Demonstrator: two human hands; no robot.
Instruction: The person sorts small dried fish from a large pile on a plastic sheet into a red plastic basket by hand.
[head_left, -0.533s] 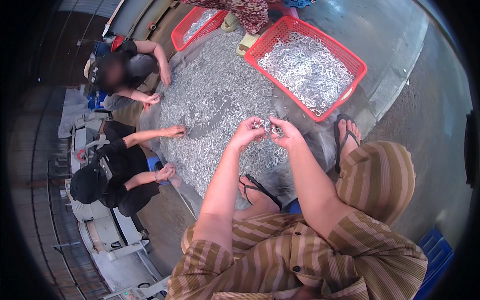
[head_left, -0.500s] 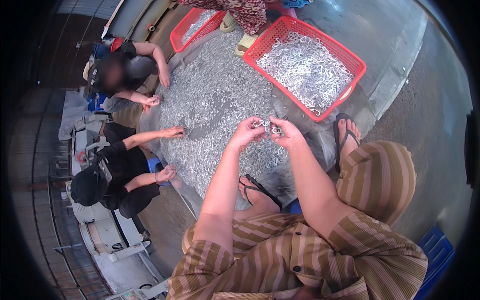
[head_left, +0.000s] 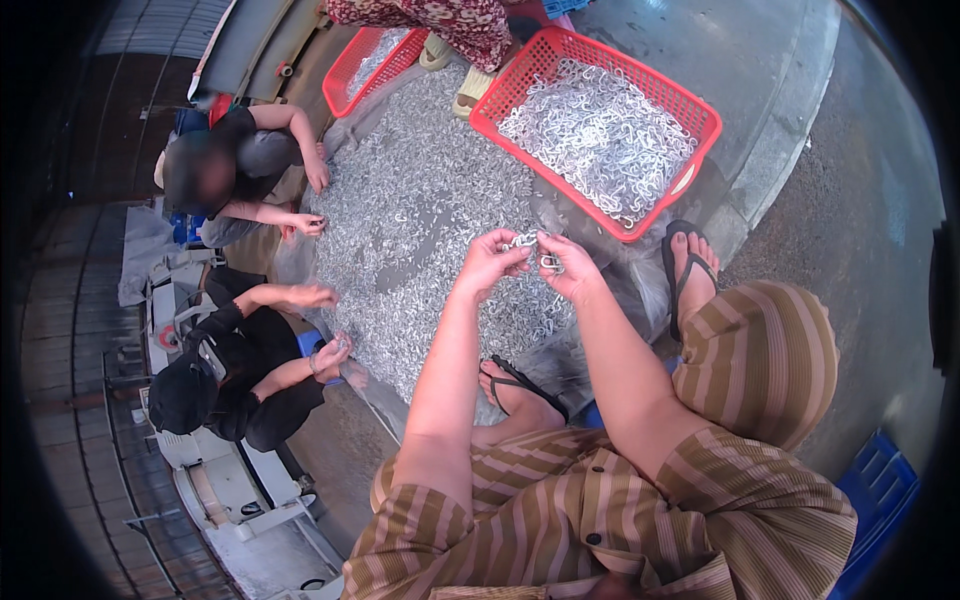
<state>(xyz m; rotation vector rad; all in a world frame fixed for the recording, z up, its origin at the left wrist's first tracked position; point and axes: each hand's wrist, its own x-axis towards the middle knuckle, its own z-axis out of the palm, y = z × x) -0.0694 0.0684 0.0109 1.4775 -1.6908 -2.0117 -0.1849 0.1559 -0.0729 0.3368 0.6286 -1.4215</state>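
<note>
Over a wide pile of small silvery metal hooks (head_left: 430, 160), both my hands are raised close together. My left hand (head_left: 492, 264) is closed in a pinch on a curved metal hook (head_left: 524, 241). My right hand (head_left: 568, 268) touches that hook's far end with its fingertips. Tucked in its fingers are one or more further bent metal hooks (head_left: 551, 263); how many, I cannot tell. The hooks look S-shaped, though fingers cover part of them.
A red plastic basket (head_left: 712, 150) full of hooks stands at the far right, and another red basket (head_left: 338, 85) at the far left. Two co-workers (head_left: 235, 165) crouch on the left, hands at the pile. A third person's patterned trousers (head_left: 450, 25) show at the top.
The view has shifted slightly. My hands stay together with the hooks. The nearer co-worker's hand has drawn back left from the pile.
</note>
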